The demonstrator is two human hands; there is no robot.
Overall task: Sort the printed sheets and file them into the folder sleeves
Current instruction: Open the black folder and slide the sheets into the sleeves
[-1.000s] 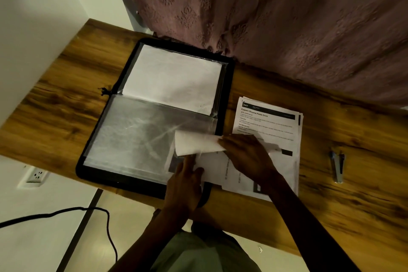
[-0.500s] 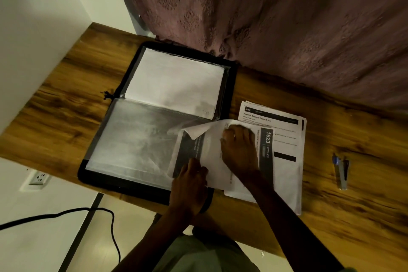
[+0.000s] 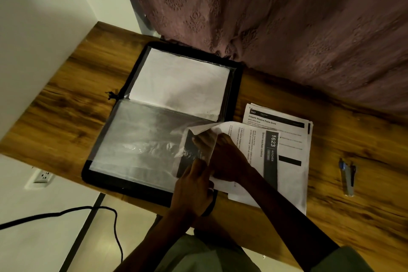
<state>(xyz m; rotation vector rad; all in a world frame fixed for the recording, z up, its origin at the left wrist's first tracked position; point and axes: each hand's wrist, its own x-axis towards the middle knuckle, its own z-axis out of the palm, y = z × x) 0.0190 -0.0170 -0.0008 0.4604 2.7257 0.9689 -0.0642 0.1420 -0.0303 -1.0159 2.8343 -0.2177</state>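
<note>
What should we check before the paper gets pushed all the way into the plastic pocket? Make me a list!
1. Clear plastic sleeve of the black zip folder opened: ok, left hand holds its edge up.
2. White printed sheet headed 1623 partly inside: ok, its front part is under the plastic.
3. Right hand guiding the sheet: ok, fingers under the plastic too.
4. Sheet lying flat: not ok, its far edge curls up.
5. Sleeve empty: cannot tell.
</note>
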